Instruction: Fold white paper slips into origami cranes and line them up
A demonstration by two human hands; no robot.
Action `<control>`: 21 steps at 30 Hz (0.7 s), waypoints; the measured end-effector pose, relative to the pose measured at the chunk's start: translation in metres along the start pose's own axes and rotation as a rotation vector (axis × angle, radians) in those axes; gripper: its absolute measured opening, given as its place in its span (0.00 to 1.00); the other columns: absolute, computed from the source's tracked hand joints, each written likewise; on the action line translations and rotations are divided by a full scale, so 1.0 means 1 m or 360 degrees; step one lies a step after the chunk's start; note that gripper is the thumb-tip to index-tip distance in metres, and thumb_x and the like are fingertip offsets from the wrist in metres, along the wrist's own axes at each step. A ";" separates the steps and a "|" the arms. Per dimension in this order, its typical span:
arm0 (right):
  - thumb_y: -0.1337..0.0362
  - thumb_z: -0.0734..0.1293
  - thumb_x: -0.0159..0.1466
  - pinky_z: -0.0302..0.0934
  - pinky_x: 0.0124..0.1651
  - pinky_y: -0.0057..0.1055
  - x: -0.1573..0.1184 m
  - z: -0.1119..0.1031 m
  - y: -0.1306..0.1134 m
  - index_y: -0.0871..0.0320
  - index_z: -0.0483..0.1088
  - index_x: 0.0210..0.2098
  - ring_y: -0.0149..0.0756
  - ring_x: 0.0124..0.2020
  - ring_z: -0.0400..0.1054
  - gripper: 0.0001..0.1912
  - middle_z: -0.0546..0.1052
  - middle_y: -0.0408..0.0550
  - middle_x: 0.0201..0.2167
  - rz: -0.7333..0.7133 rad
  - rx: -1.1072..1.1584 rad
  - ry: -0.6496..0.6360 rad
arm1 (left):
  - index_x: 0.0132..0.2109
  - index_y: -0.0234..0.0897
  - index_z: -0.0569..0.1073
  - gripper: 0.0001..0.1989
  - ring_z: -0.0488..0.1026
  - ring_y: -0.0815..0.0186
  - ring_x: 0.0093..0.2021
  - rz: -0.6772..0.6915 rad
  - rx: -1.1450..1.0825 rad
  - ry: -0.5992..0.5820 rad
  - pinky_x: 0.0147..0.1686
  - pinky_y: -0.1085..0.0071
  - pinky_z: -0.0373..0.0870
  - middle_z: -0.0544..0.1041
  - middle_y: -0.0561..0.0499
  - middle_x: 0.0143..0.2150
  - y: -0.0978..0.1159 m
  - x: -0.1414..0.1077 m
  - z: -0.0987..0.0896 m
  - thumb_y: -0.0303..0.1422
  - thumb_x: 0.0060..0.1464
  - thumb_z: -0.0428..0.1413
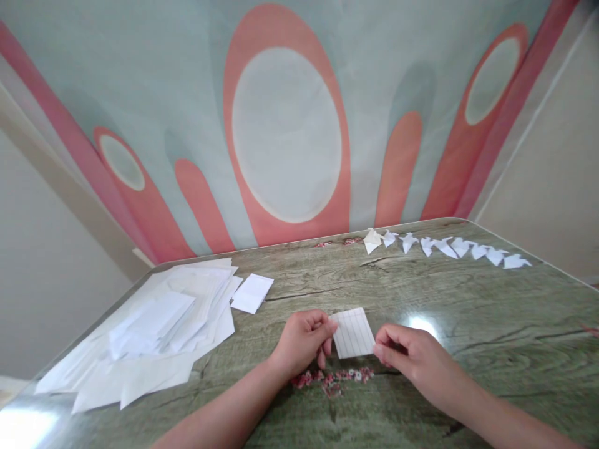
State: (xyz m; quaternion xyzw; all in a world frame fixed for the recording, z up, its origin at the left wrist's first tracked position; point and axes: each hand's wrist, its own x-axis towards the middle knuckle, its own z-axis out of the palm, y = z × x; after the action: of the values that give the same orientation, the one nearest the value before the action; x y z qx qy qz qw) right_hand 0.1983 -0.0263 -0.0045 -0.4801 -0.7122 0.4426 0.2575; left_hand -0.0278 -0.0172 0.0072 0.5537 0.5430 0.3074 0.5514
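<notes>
Small square white paper sheet with dark ruled lines [354, 333]: held between both hands over the near part of the wood-grain surface [322, 284]; whether it touches the surface, cannot tell. Left hand [304, 340]: grip closed on the sheet's left side, thumb near its far left corner. Right hand [416, 352]: grip pinching the sheet's near right corner between thumb and finger. Red-and-white floral print [333, 376] shows just nearer than the sheet. Small stack of white paper rectangles [253, 293]: farther back, left of centre. Large untidy pile of white paper sheets [163, 327]: along the surface's left edge. Row of nine folded white paper figures [448, 250]: near the far edge, toward the far right corner; leftmost figure creamier.
</notes>
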 end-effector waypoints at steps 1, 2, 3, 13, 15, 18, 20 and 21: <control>0.58 0.62 0.64 0.49 0.29 0.28 0.000 0.001 0.000 0.56 0.63 0.24 0.31 0.25 0.59 0.14 0.67 0.39 0.20 0.0001 -0.0002 -0.0005 | 0.27 0.35 0.66 0.19 0.65 0.74 0.11 0.0013 0.0001 0.0019 0.12 0.80 0.50 0.72 0.56 0.17 -0.001 0.000 0.001 0.46 0.55 0.54; 0.58 0.62 0.64 0.49 0.29 0.28 0.000 0.002 0.000 0.56 0.63 0.24 0.31 0.25 0.59 0.14 0.67 0.39 0.21 0.0003 0.0001 -0.0014 | 0.26 0.35 0.66 0.19 0.65 0.75 0.11 0.0024 -0.0003 0.0031 0.12 0.80 0.50 0.72 0.55 0.17 -0.002 0.000 0.002 0.46 0.55 0.54; 0.58 0.62 0.64 0.49 0.29 0.28 0.001 0.002 0.000 0.57 0.64 0.24 0.31 0.25 0.60 0.14 0.67 0.39 0.21 0.0008 0.0008 -0.0025 | 0.26 0.35 0.66 0.20 0.64 0.75 0.11 0.0030 -0.0015 0.0031 0.13 0.80 0.51 0.72 0.55 0.17 -0.002 0.000 0.002 0.47 0.55 0.54; 0.55 0.61 0.64 0.54 0.29 0.27 0.002 0.000 0.001 0.56 0.68 0.26 0.32 0.24 0.64 0.15 0.70 0.40 0.21 0.0122 0.0050 -0.0016 | 0.34 0.33 0.70 0.21 0.65 0.76 0.16 0.0083 -0.0256 0.0006 0.16 0.80 0.51 0.72 0.55 0.22 -0.004 0.010 -0.005 0.50 0.51 0.58; 0.55 0.61 0.64 0.55 0.30 0.27 0.003 0.000 0.001 0.56 0.68 0.26 0.32 0.25 0.64 0.15 0.70 0.39 0.21 0.0122 0.0036 -0.0021 | 0.33 0.33 0.70 0.22 0.65 0.75 0.16 0.0084 -0.0308 -0.0040 0.17 0.80 0.53 0.70 0.56 0.20 -0.004 0.010 -0.004 0.50 0.49 0.60; 0.54 0.61 0.64 0.56 0.31 0.27 0.004 0.000 0.002 0.56 0.68 0.27 0.32 0.25 0.66 0.14 0.72 0.40 0.23 0.0119 0.0066 -0.0044 | 0.33 0.33 0.70 0.24 0.68 0.73 0.19 0.0101 -0.0410 -0.0078 0.19 0.79 0.57 0.71 0.54 0.21 -0.006 0.010 -0.003 0.53 0.50 0.57; 0.53 0.61 0.64 0.57 0.31 0.27 0.005 -0.001 0.004 0.56 0.68 0.28 0.32 0.26 0.66 0.15 0.72 0.40 0.24 0.0121 0.0105 -0.0058 | 0.34 0.33 0.70 0.25 0.70 0.72 0.21 0.0115 -0.0465 -0.0083 0.21 0.78 0.59 0.73 0.52 0.23 -0.006 0.011 -0.004 0.54 0.51 0.56; 0.53 0.61 0.64 0.57 0.31 0.27 0.005 -0.002 0.006 0.56 0.68 0.28 0.32 0.26 0.66 0.15 0.72 0.40 0.24 0.0126 0.0107 -0.0063 | 0.34 0.32 0.70 0.25 0.70 0.71 0.22 0.0121 -0.0484 -0.0086 0.21 0.78 0.60 0.73 0.52 0.24 -0.007 0.012 -0.004 0.55 0.51 0.56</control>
State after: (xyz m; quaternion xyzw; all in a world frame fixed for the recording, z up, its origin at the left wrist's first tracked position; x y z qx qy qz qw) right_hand 0.2004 -0.0201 -0.0094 -0.4902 -0.6822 0.4856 0.2418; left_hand -0.0306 -0.0059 -0.0017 0.4920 0.4540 0.3917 0.6312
